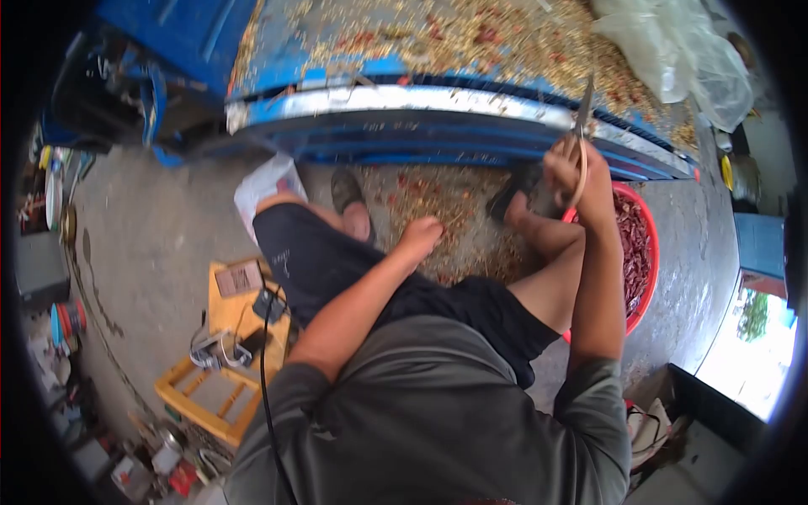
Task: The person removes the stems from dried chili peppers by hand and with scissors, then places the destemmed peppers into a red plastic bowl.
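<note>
My right hand [579, 178] is raised at the edge of the blue truck bed [370, 99] and grips a pair of scissors [582, 109] by the handles, blades pointing up and away from me. Behind that forearm, a red basin [653, 252] full of dried red chillies [633, 257] stands on the floor. Over my lap, my left hand [421, 239] is closed with the fingers curled in. Whatever it may hold is too small to make out. Stems and seeds litter the floor [450, 198] between my feet.
Chaff, seeds and red bits [438, 42] cover the truck bed, with a clear plastic bag [673, 50] at its right. A white plastic bag [268, 187] lies beside my left knee. On my left, a wooden chair [223, 316] carries a box, cables and a black adapter.
</note>
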Tool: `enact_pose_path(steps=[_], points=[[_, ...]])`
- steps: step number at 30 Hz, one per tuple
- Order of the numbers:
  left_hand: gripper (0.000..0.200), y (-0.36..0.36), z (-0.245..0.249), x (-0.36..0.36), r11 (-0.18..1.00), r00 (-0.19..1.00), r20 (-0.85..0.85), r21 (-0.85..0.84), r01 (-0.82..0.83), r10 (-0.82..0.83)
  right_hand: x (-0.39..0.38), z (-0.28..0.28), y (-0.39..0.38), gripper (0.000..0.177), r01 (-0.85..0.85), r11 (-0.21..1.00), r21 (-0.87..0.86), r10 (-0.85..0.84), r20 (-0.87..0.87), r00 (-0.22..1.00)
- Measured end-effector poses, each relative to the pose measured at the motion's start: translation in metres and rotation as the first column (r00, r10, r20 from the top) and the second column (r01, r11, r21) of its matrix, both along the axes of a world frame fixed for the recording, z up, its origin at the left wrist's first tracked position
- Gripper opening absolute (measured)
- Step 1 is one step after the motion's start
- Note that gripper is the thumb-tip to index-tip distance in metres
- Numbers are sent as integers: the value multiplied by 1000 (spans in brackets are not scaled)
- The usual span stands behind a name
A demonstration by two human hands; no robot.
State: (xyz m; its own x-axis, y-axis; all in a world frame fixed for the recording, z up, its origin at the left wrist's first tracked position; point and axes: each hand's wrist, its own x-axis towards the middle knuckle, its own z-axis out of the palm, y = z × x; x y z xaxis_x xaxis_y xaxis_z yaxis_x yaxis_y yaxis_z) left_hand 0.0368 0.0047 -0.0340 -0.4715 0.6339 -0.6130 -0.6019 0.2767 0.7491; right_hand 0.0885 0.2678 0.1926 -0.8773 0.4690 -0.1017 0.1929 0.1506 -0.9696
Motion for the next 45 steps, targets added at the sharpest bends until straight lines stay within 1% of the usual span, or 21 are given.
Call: enact_pose_path(steps=[1,2,3,4,7,8,10,11,13,14,16,20,22,25,28,32,35,38,40,44,45], points=[[17,4,-5,1,1000,1000,-15,5,-9,9,21,-13,-33,21,40,991,-130,-39,5,999],[17,5,-9,3,1000,999,-37,13,-7,7,44,-44,-51,25,85,962,-258,-67,79,995],[17,7,-11,2,1000,1000,-20,-4,-12,12,64,-81,-59,26,-46,988,-148,49,13,999],[17,9,-13,1,1000,999,-33,2,-1,2,83,-88,-76,25,28,953,-301,33,194,981],[17,9,3,-3,1000,999,-36,-14,16,-17,119,-128,-96,25,97,953,-288,10,350,937],[17,8,11,-4,999,999,-40,-32,10,-12,125,-135,-98,25,106,948,-299,6,351,936],[18,10,9,-7,1000,999,-33,-30,9,-10,130,-139,-100,37,-60,998,-35,69,545,836],[18,12,9,-7,999,999,-35,-34,20,-22,130,-140,-100,37,-49,998,-38,62,543,837],[18,15,12,-3,998,999,-44,-55,17,-20,115,-125,-104,47,-147,988,52,77,659,748],[18,15,11,-2,998,999,-42,-57,23,-26,112,-129,-104,47,-141,989,49,74,660,748],[17,14,7,0,998,996,-75,-50,50,-54,106,-141,-105,60,-223,974,42,139,663,736],[17,7,10,0,998,997,-48,-32,53,-55,96,-157,-112,61,-204,979,-4,158,651,743],[17,6,15,0,1000,999,-33,-4,23,-23,91,-156,-117,58,-256,967,-4,197,650,734],[16,5,21,1,999,998,-49,-24,28,-29,87,-157,-119,56,-232,972,-33,199,641,741],[16,3,12,1,999,998,-31,-10,48,-48,82,-152,-120,55,-208,975,-76,205,663,720],[18,2,4,2,999,998,-41,-10,48,-49,81,-156,-117,57,-222,973,-54,202,659,724],[19,3,8,3,998,996,-54,-8,70,-70,81,-156,-116,59,-256,962,-95,253,664,704],[20,4,9,2,997,996,-53,-35,69,-71,86,-168,-114,62,-196,972,-132,234,644,728],[20,4,7,2,997,996,-46,-10,82,-82,86,-170,-114,52,-147,965,-217,252,617,745],[18,5,7,3,997,996,-49,-8,75,-75,82,-164,-114,50,-140,967,-214,247,647,722],[18,5,6,4,998,996,-56,-14,68,-68,80,-159,-114,53,-187,972,-145,234,687,688]])
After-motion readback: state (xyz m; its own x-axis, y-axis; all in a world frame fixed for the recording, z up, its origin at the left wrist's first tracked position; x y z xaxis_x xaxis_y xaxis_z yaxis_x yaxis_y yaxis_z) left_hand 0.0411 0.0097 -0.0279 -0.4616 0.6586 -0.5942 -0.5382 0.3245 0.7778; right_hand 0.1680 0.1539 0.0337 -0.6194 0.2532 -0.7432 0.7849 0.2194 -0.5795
